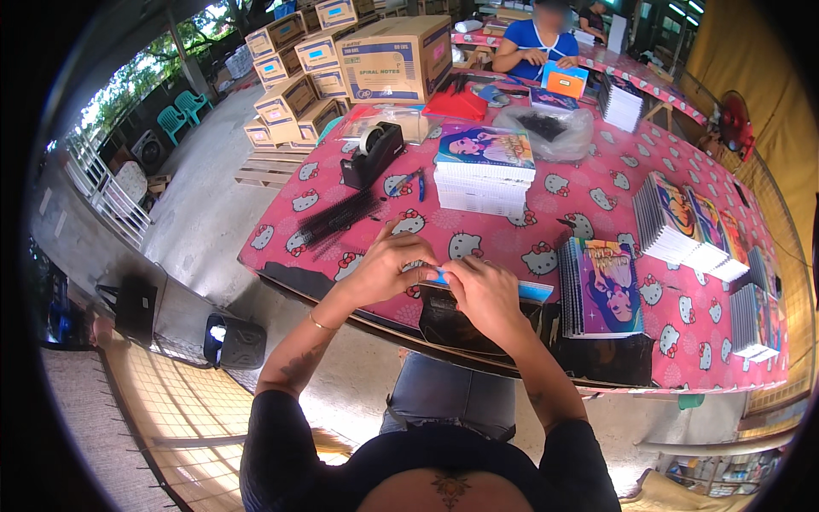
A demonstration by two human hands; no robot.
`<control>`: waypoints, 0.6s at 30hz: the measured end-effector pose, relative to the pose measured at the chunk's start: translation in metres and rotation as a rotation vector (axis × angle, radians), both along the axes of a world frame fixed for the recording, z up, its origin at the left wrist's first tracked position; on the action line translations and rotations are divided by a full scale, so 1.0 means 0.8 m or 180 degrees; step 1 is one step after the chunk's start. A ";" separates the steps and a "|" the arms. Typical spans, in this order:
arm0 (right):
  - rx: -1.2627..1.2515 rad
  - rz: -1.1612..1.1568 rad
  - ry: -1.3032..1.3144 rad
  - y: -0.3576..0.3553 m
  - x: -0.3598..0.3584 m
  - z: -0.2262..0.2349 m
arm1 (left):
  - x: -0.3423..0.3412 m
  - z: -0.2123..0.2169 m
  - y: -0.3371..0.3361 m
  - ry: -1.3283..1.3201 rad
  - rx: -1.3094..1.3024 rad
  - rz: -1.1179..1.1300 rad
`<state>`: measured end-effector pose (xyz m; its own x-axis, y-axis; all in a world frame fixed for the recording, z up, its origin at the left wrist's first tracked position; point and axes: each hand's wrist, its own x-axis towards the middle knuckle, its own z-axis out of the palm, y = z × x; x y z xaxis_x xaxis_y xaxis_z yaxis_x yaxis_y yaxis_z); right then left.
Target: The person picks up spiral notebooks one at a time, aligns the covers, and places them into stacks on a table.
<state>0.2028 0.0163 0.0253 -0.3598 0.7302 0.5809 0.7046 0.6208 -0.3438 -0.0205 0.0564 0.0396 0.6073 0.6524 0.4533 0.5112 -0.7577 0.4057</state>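
Note:
At the table's near edge, my left hand [399,266] is closed, its fingertips pinching the left end of a notebook [536,292] with a blue edge. Close beside it, my right hand [485,294] is closed on the same notebook, thumb and fingers at its upper edge. My hands cover most of it, and what lies right between the fingertips is too small to make out. Beyond my left hand lies a bundle of black plastic spiral coils [339,218]. To the right of my right hand is a stack of spiral notebooks [604,286] with colourful illustrated covers.
A tape dispenser [373,155] and pens [420,185] lie at the left. A tall notebook stack [484,175] stands ahead, with more stacks [670,224] at right. Farther off are a plastic bag of black coils [554,132], cardboard boxes [397,60] and a seated person [537,47].

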 end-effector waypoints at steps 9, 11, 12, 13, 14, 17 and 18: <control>-0.0154 -0.0014 0.0059 0.007 0.001 -0.004 | 0.057 -0.082 -0.106 0.1540 0.0905 0.1421; -0.0378 0.0017 -0.0036 0.004 0.001 0.002 | 0.051 -0.097 -0.090 0.1202 0.1039 0.1513; -0.0379 0.0071 -0.0002 0.005 0.005 0.004 | 0.054 -0.066 -0.064 0.1147 0.1035 0.1599; -0.0391 0.0158 0.0032 0.004 0.010 0.006 | 0.054 -0.052 -0.055 0.1102 0.1014 0.1715; -0.0404 0.0243 0.0067 0.002 0.015 0.007 | 0.055 -0.065 -0.056 0.1227 0.1103 0.1687; -0.0095 0.0100 0.0094 -0.009 0.026 0.013 | 0.054 -0.095 -0.087 0.0933 0.1323 0.1646; -0.0169 0.0076 0.0049 -0.008 0.030 0.013 | 0.057 -0.073 -0.083 0.0343 0.1397 0.1769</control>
